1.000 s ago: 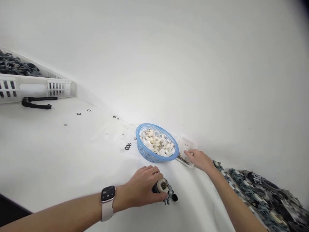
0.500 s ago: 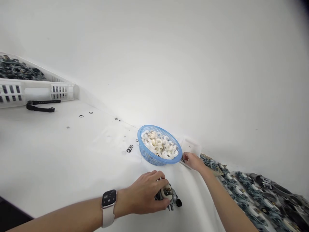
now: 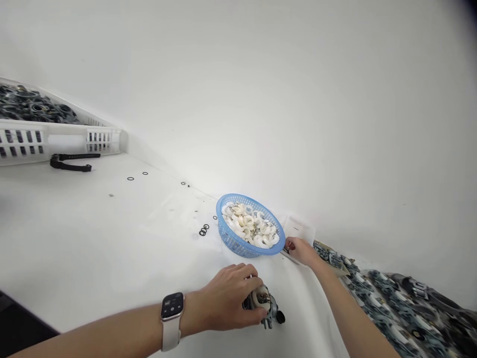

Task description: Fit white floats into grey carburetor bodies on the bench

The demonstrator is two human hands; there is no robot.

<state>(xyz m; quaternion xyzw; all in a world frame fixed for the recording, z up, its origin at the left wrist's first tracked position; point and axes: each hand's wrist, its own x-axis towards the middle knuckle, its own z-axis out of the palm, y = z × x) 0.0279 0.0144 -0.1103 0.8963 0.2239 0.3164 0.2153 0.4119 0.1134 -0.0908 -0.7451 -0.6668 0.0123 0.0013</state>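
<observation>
My left hand [image 3: 234, 298], with a watch on its wrist, grips a small metal assembly [image 3: 269, 308] that has a white ring part and a black knob. Beyond it stands a blue basket [image 3: 233, 243] full of white ring-shaped parts [image 3: 253, 226]. My right hand [image 3: 300, 250] reaches into a shallow white tray [image 3: 305, 229] just right of the basket. Its thumb and fingers are pinched together over small dark metal pieces; whether one is held is too small to tell.
Black rings [image 3: 203, 230] lie left of the basket, others farther back. A black strap [image 3: 70, 162] lies before a white crate [image 3: 67, 143] of metal parts at the far left. Rows of metal assemblies [image 3: 376, 298] fill the right side.
The whole view has shifted slightly, so things appear a little farther right. My left hand still grips the assembly, and my right hand remains at the tray with its fingers pinched.
</observation>
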